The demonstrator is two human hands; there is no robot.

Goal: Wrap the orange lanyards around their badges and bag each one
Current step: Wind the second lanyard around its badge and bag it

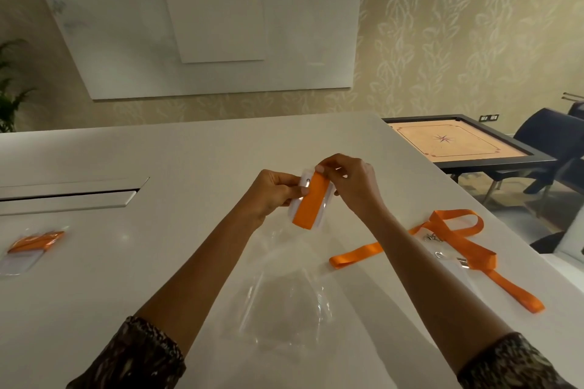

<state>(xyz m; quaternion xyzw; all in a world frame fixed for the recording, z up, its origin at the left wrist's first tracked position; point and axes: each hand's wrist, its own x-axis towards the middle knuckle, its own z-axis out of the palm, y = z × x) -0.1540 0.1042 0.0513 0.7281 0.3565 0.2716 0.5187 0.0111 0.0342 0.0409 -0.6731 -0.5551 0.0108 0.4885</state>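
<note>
Above the middle of the white table [94,294] I hold a clear badge with an orange lanyard wound around it [309,202]. My left hand [271,193] grips its left side. From the top right, the fingers of my right hand [347,180] pinch it. Several clear plastic bags [284,303] lie flat on the table below my hands. A loose orange lanyard [455,249] lies spread out at the right, with its metal clips and clear badge [448,262] beside my right forearm. One bagged badge with its orange lanyard [28,249] lies at the far left.
A long cable slot with a raised lid [72,193] runs across the table's left side. To the right, past the table's edge, stand a carrom board table [461,142] and dark blue chairs [550,142]. A whiteboard [202,25] hangs on the far wall.
</note>
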